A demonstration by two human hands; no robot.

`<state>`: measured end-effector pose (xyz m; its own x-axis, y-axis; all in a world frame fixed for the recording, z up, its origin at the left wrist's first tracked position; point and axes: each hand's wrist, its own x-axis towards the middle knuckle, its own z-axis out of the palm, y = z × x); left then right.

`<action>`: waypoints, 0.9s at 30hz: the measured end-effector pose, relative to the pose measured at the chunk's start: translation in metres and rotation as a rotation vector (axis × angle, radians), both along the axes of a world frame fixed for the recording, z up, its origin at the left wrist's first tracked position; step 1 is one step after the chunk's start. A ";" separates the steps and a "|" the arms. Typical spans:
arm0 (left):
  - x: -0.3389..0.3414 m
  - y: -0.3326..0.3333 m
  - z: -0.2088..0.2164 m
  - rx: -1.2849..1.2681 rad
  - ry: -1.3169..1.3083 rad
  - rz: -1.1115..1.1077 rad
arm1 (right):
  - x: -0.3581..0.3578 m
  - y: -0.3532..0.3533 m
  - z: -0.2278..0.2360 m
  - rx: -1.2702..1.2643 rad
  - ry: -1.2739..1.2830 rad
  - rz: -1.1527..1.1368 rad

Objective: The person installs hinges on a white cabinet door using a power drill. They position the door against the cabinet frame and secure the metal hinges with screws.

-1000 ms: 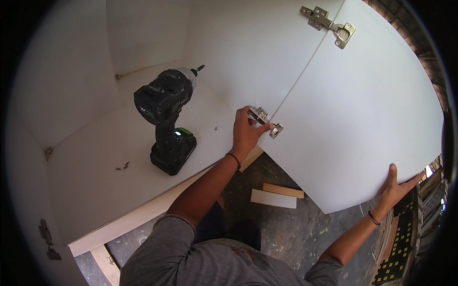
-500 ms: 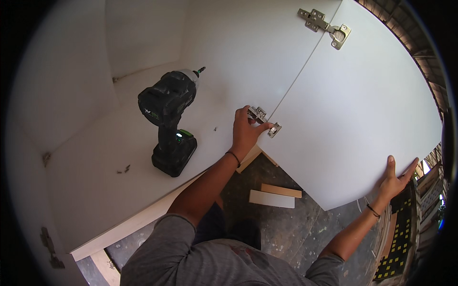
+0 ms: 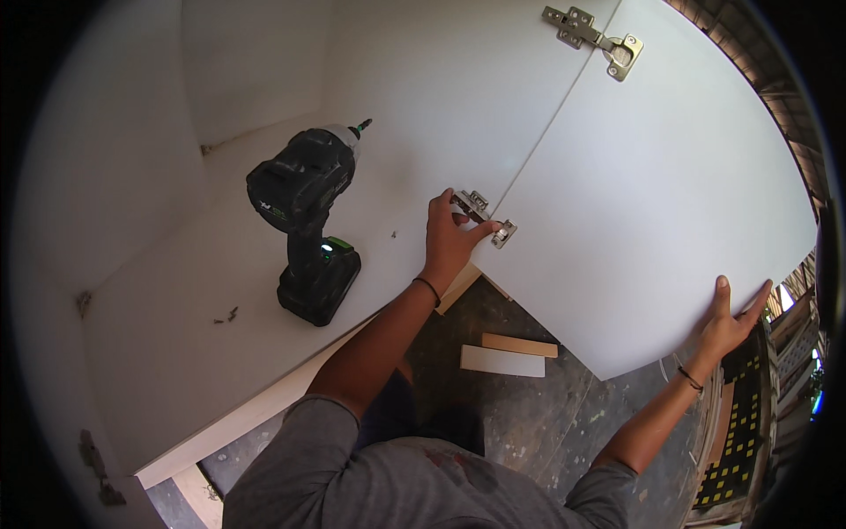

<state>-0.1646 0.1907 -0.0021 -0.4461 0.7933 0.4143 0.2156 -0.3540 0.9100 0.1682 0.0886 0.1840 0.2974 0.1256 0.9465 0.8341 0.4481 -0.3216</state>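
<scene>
My left hand (image 3: 448, 238) pinches the lower metal cabinet hinge (image 3: 477, 205), its thumb on the hinge cup and its fingers at the arm's other end. That hinge spans the seam between the white cabinet side panel (image 3: 414, 97) and the white door (image 3: 652, 203). At the door's outer edge my right hand (image 3: 724, 333) grips the panel, thumb on the face, the other fingers partly hidden by the edge. Higher on the same seam sits an upper hinge (image 3: 577, 28). A black cordless driver (image 3: 304, 189) stands upright on its battery left of my left hand, bit fitted.
Several small screws (image 3: 226, 315) lie on the cabinet's bottom panel (image 3: 167, 379). Another hinge (image 3: 99, 467) is on the left wall. Below, on the dark floor (image 3: 529, 432), are a white board offcut (image 3: 502, 361) and a brown strip (image 3: 520, 345).
Both hands keep their holds on the hinge and the door. The view has shifted slightly, so the cabinet, driver and hinges appear a little further left and up.
</scene>
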 end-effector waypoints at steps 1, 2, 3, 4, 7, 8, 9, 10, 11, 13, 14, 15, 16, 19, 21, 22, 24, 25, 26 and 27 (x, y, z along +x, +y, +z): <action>-0.001 0.000 0.001 0.002 0.003 -0.009 | 0.000 0.000 0.001 0.001 -0.001 0.004; -0.003 -0.001 0.001 0.002 0.003 -0.004 | 0.001 0.002 0.001 0.000 -0.005 0.007; -0.005 -0.003 0.002 0.000 -0.010 -0.013 | 0.002 0.003 0.001 0.000 -0.010 0.012; -0.005 -0.006 0.005 -0.001 -0.024 -0.030 | 0.005 0.003 0.001 0.002 -0.010 0.010; -0.004 -0.039 0.013 0.104 0.078 0.030 | 0.006 0.006 0.001 -0.007 0.011 0.027; -0.006 -0.056 0.016 0.209 0.150 0.014 | 0.005 0.006 0.001 -0.018 0.014 0.030; -0.012 -0.076 0.020 0.319 0.226 -0.006 | 0.006 0.005 0.000 -0.025 0.021 0.029; -0.017 -0.097 0.023 0.423 0.263 -0.043 | 0.010 0.004 -0.002 -0.015 0.026 0.015; -0.030 -0.119 0.026 0.562 0.405 0.037 | 0.010 0.006 -0.002 -0.021 0.042 0.051; -0.056 -0.153 0.019 0.794 0.509 0.174 | 0.015 0.006 -0.001 -0.016 0.061 0.075; -0.067 -0.169 0.020 0.804 0.497 0.234 | 0.017 0.005 -0.001 -0.002 0.052 0.088; -0.079 -0.184 0.026 0.790 0.480 0.320 | 0.014 0.009 -0.001 0.004 0.047 0.124; -0.084 -0.187 0.023 0.783 0.485 0.322 | 0.015 0.011 -0.003 -0.002 0.050 0.129; -0.082 -0.190 0.024 0.434 0.430 0.246 | 0.016 0.016 -0.008 -0.003 0.041 0.146; -0.078 -0.171 0.020 0.276 0.403 0.135 | 0.009 0.018 -0.011 -0.054 0.050 0.022; -0.070 -0.156 0.016 0.227 0.372 0.058 | 0.013 0.006 -0.002 -0.065 0.035 0.002; -0.065 -0.129 0.000 0.140 0.518 0.114 | 0.014 0.007 -0.002 -0.052 0.011 -0.041; -0.063 -0.120 -0.003 0.044 0.580 0.123 | 0.010 0.008 -0.004 -0.071 0.006 -0.077; -0.062 -0.110 -0.005 0.035 0.586 0.134 | 0.009 0.008 -0.003 -0.077 0.010 -0.064; -0.061 -0.099 -0.007 -0.020 0.646 0.200 | 0.008 0.009 -0.003 -0.085 0.017 -0.054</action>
<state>-0.2261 0.0913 -0.0093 -0.2527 0.7317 0.6331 0.7779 -0.2354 0.5826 0.1759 0.0974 0.1814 0.3220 0.1887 0.9277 0.8505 0.3729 -0.3711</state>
